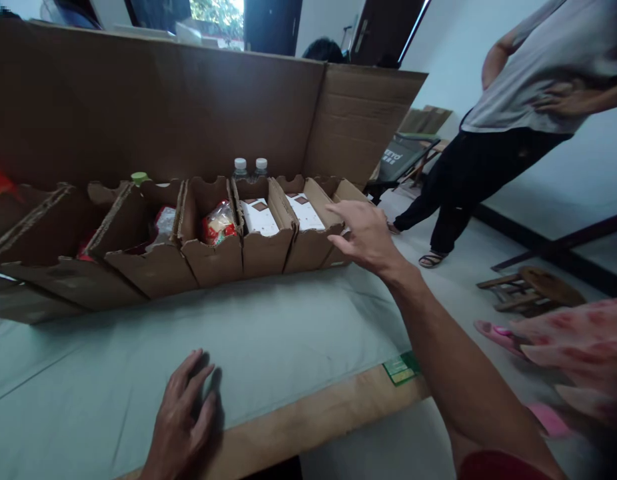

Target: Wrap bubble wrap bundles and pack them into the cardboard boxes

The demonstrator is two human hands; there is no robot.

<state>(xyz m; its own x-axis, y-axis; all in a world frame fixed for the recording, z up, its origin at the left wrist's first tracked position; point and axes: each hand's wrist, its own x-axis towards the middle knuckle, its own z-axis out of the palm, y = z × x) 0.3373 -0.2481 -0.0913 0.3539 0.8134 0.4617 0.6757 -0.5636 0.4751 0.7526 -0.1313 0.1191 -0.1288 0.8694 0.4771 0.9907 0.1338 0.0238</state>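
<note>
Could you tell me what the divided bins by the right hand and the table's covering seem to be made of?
The divided bins look like plain brown corrugated cardboard, matte, with rough hand-cut wavy rims and fold creases. The right hand reaches over the end one. The table covering looks like a thin pale green sheet, cloth or plastic, creased in places; the left hand rests flat on it. Bare wood shows along the table edge.
</note>
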